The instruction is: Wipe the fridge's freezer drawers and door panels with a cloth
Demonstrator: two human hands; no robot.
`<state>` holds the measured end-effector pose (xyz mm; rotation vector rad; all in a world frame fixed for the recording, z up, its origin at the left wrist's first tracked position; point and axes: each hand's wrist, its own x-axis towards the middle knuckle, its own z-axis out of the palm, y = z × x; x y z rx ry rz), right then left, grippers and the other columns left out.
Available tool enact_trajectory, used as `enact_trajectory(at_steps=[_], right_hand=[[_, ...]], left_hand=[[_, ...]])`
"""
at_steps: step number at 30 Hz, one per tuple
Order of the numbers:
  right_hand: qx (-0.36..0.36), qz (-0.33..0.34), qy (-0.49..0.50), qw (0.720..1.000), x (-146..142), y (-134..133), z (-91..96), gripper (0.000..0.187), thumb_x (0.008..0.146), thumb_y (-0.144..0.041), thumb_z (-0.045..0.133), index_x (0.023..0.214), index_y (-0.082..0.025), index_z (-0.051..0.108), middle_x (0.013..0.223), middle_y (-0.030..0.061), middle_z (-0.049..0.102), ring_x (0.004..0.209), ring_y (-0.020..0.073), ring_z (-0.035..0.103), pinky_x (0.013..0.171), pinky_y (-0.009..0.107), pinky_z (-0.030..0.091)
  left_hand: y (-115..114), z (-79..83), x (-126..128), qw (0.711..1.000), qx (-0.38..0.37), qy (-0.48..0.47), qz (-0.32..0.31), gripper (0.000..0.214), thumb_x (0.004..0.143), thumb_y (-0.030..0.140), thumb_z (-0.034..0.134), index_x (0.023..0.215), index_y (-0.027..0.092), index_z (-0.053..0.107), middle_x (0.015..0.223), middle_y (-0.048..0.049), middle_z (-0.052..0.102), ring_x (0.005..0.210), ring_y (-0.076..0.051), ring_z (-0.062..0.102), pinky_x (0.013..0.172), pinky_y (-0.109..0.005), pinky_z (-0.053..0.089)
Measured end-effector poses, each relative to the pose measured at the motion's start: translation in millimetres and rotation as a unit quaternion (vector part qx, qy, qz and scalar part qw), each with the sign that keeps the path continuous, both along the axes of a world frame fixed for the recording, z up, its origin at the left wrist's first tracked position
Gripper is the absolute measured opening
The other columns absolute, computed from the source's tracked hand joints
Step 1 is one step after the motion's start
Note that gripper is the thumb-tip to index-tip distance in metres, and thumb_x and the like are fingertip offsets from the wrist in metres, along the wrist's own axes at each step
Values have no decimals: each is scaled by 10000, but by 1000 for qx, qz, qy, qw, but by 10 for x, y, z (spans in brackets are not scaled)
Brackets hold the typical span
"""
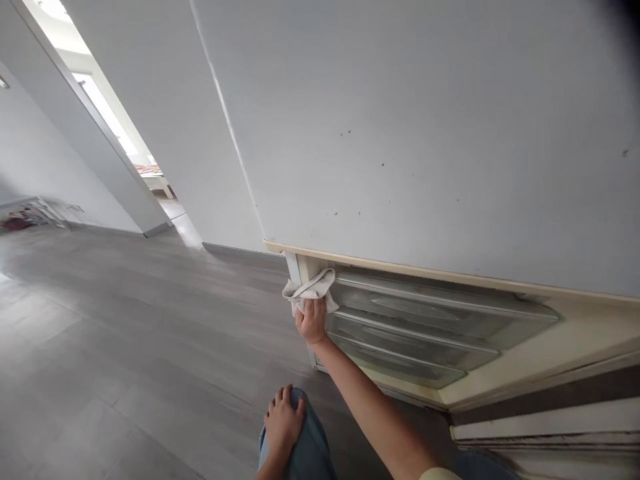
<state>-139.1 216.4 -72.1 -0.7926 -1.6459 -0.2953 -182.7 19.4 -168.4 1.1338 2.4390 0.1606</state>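
My right hand (313,322) is closed on a crumpled white cloth (313,288). The cloth lies against the left end of a cream-framed drawer unit (307,267), just below its top edge. Beside the cloth, several clear, greyish drawer fronts (410,307) run off to the right. Lower down, my left hand (284,420) rests on my knee in blue trousers (313,443), holding nothing, with its fingers spread over the fabric. Part of the right fingers is hidden by the cloth.
Above the drawers stretches a large pale flat surface (400,133) with a few dark specks and a cream edge. Grey plank flooring (125,347) spreads to the left. A bright doorway (115,113) opens at upper left. White ledges (550,427) stand at lower right.
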Motion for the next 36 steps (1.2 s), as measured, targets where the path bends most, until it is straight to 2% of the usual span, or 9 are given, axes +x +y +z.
enact_trajectory(at_steps=[6, 9, 14, 18, 22, 26, 29, 33, 36], right_hand=[[-65, 6, -79, 995, 73, -63, -625, 427, 888, -285, 345, 1245, -96, 481, 1119, 215, 564, 1073, 316, 510, 850, 491, 472], [-70, 10, -109, 992, 119, -78, -868, 402, 877, -260, 354, 1198, -83, 521, 1090, 205, 584, 1051, 305, 521, 828, 460, 486], [-102, 67, -166, 979, 245, -87, -1247, 373, 840, -213, 430, 1148, -71, 586, 1063, 202, 617, 1035, 293, 548, 850, 422, 495], [-170, 93, -240, 951, 438, -131, -1601, 411, 829, -166, 455, 1218, -108, 574, 1172, 165, 615, 1109, 271, 549, 923, 388, 483], [-202, 117, -282, 931, 614, -171, -1906, 490, 810, -73, 446, 1284, -154, 535, 1259, 112, 592, 1130, 236, 565, 931, 346, 490], [-233, 138, -300, 915, 689, -203, -2069, 540, 778, -36, 447, 1295, -163, 534, 1305, 96, 567, 1153, 240, 560, 962, 345, 480], [-283, 146, -312, 895, 790, -261, -2190, 593, 781, -8, 396, 1335, -196, 495, 1353, 72, 526, 1197, 223, 531, 973, 358, 476], [-371, 176, -332, 849, 1031, -331, -2442, 678, 764, 22, 375, 1374, -264, 444, 1388, 31, 484, 1243, 225, 490, 1014, 432, 438], [-429, 183, -342, 816, 1143, -352, -2608, 694, 747, 35, 405, 1339, -319, 483, 1337, -8, 530, 1205, 241, 524, 994, 465, 452]], left_hand=[[-18, -36, -7, 1000, -2, 1, 1, 553, 815, 476, 318, 1308, 250, 428, 1418, -85, 492, 1231, -314, 477, 975, -491, 411], [-43, -35, -4, 1000, 2, 5, -7, 552, 817, 474, 319, 1310, 250, 424, 1414, -79, 498, 1233, -304, 478, 975, -468, 415], [-90, -40, 5, 1000, 5, -2, -6, 542, 822, 479, 314, 1306, 262, 424, 1418, -74, 494, 1218, -302, 488, 968, -459, 416], [-111, -23, 8, 1000, 10, -15, 3, 543, 823, 483, 311, 1307, 263, 420, 1417, -75, 490, 1223, -307, 478, 976, -460, 404], [-108, 30, 2, 999, 5, -37, 5, 516, 826, 467, 296, 1264, 245, 455, 1363, -78, 535, 1205, -298, 492, 972, -446, 404], [-112, 83, 6, 999, 4, -40, 0, 492, 825, 449, 298, 1228, 230, 478, 1311, -85, 573, 1182, -291, 510, 967, -428, 406], [-129, 105, 14, 999, 15, -37, -3, 478, 827, 442, 298, 1218, 238, 483, 1295, -79, 584, 1175, -288, 514, 967, -425, 404], [-144, 98, -1, 999, 1, -50, 0, 489, 825, 443, 301, 1231, 236, 479, 1321, -80, 564, 1188, -289, 499, 984, -424, 392], [-146, 68, -34, 998, -15, -58, 7, 487, 822, 453, 304, 1230, 256, 482, 1332, -72, 556, 1186, -285, 504, 973, -419, 402]])
